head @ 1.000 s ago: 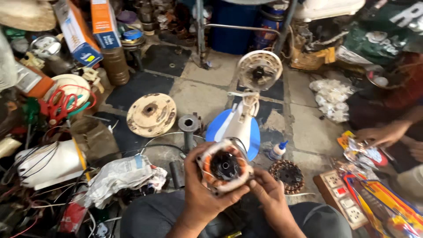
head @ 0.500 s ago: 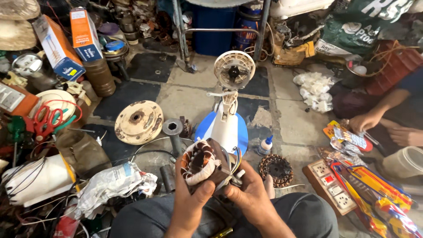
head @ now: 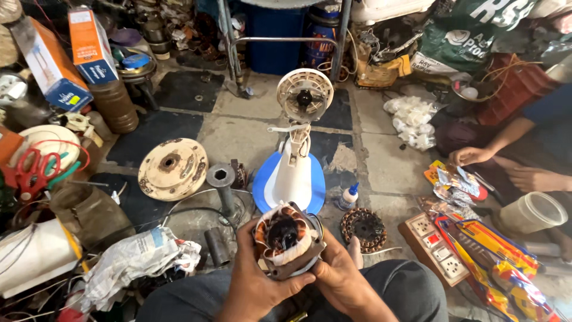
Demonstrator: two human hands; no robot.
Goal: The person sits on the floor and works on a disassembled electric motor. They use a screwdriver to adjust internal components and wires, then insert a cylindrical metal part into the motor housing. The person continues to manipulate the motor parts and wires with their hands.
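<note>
A person seated on a workshop floor grips a fan motor stator [head: 287, 238] in both hands, low and close to the lap. The left hand [head: 253, 271] is wrapped around the stator's left flank, thumb up its side, fingers closed on the metal core. The right hand [head: 341, 275] cups it from below and the right, fingers closed under the core's lower edge. The stator's axis runs through its dark central bore, tipped upward and slightly away from the holder, so the open bore and its ring of copper windings with white insulation face up toward the camera.

Just beyond the grip stands a white table fan frame [head: 297, 156] on a blue base [head: 262, 192], upright, its round motor housing facing the holder. Right of the grip, near on the floor, lies a flat wound coil disc [head: 363, 229], and just past it a small glue bottle [head: 349, 195]. Left and ahead of the grip stands a short grey metal sleeve [head: 221, 182], with a round cream motor cover [head: 173, 169] lying flat farther left. Crumpled newspaper [head: 138, 262] sits near the left hand's outer side. Well to the right, another person's hand [head: 471, 156] rests above coloured packets, apart from the holder.
</note>
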